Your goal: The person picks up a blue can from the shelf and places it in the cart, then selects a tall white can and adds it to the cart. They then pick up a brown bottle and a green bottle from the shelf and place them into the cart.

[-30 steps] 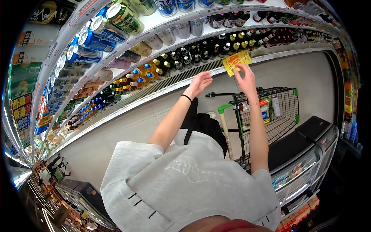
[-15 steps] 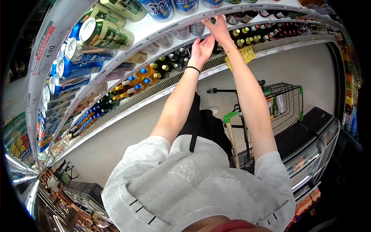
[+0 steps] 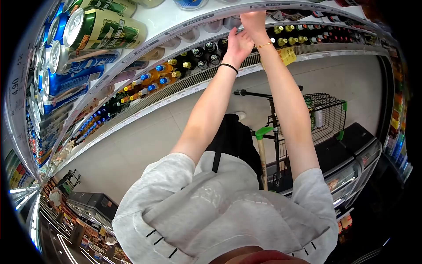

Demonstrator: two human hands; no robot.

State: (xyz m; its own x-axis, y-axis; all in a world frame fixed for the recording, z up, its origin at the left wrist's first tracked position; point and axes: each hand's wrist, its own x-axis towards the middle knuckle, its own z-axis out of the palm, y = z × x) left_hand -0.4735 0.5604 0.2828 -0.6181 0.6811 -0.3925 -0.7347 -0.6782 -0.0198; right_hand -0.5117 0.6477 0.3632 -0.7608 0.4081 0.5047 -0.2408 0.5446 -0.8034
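The right hand [image 3: 253,23] reaches beneath the shelf edge [image 3: 281,5], which hides its fingers; whether it grips anything, I cannot tell. The left hand [image 3: 239,45] is loosely open, no object visible in it, palm up beside the right, perhaps ready to support. The nearest can [image 3: 232,22] stands just left of the right hand, seemingly lined up for easy reach.

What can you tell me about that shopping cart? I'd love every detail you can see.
The shopping cart has a black wire basket, metal by its look, with green corner pieces, and a pale handle bar ending in a green cap. It stands on the light floor at the person's right, partly hidden behind the right forearm. In the basket are a green bottle and a pale cylinder.
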